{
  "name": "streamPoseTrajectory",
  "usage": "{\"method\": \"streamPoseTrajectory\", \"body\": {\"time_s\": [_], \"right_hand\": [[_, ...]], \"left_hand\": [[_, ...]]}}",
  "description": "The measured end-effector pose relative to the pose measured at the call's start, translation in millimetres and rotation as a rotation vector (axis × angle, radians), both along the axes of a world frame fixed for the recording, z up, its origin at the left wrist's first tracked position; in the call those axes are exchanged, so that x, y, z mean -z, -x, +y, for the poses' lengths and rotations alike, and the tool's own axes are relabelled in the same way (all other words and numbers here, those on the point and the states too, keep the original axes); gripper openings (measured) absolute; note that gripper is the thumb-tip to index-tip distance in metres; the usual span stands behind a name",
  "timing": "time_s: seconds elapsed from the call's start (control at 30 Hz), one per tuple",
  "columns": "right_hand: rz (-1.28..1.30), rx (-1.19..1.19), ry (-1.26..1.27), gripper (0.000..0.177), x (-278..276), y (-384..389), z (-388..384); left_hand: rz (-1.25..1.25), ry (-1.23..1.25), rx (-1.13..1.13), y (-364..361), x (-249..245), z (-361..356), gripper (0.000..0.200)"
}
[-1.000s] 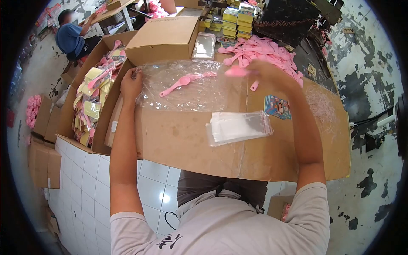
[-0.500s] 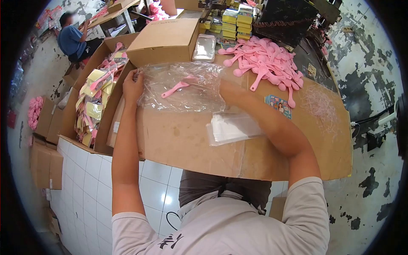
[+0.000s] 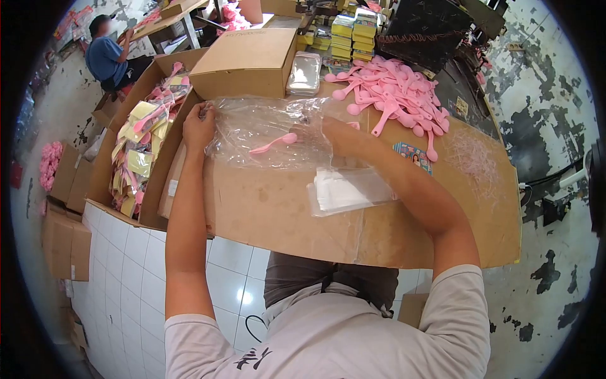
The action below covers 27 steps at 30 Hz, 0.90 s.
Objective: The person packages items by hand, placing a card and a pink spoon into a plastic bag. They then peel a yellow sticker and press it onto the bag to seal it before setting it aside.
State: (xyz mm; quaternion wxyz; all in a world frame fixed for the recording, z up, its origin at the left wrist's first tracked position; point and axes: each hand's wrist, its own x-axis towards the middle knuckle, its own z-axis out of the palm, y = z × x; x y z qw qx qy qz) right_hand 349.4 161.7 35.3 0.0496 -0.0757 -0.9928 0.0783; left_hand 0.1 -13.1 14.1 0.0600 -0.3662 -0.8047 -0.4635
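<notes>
At the left end of a large clear plastic bag (image 3: 243,114), my left hand (image 3: 199,126) is closed on the film. Seen through the plastic, a pink spoon (image 3: 274,143) lies slantwise near the middle. My right hand (image 3: 334,134) is at the bag's right end, its fingers overlapped by the wrinkled film and blurred, so I cannot tell whether they grip anything. Just below it lies a stack of clear flat sleeves (image 3: 347,191). A printed card (image 3: 413,156) rests beyond my right forearm.
A pile of pink spoons (image 3: 398,95) covers the back right, near loose clear strands (image 3: 476,158). Left stands an open carton (image 3: 151,196) of packed spoons. A closed box (image 3: 243,63), clear packs (image 3: 304,74) and card stacks (image 3: 352,35) line the back. A person (image 3: 107,57) sits far left.
The pink spoon in the bag has shifted a little right and toward me, and its bowl end has turned. My right hand has moved slightly; my left hand keeps its place.
</notes>
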Motion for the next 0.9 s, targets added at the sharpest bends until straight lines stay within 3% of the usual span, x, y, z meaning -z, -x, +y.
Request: {"method": "streamPoseTrajectory", "body": {"time_s": [0.17,0.27,0.47,0.57,0.77,0.87,0.9], "right_hand": [[0.02,0.038,0.048,0.023,-86.9,-31.8,-35.8],[-0.007,0.088,0.17,0.028,-98.5,-71.2,-5.1],[0.134,0.475,0.035,0.036,-135.5,-133.7,74.0],[0.318,0.444,-0.46,0.04,-111.0,-141.0,111.2],[0.409,0.278,-0.312,0.046,-109.4,-159.9,2.6],[0.398,0.263,-0.197,0.05,-125.9,-188.6,-90.2],[0.373,0.278,-0.198,0.052,-129.2,-198.0,-118.6]], "left_hand": [[0.021,-0.02,-0.005,-3.3,-2.6,-1.8,0.038],[0.018,-0.008,-0.016,-4.9,-3.1,-1.1,0.039],[0.034,-0.038,0.016,-5.9,-4.5,-1.8,0.036],[-0.008,-0.085,0.064,-4.6,-2.1,-2.2,0.034],[0.0,-0.292,0.081,3.2,-15.5,-19.6,0.032],[-0.125,-0.629,0.096,16.6,-36.0,-36.7,0.028],[-0.09,-0.502,-0.035,14.4,-56.3,-52.2,0.028]]}}
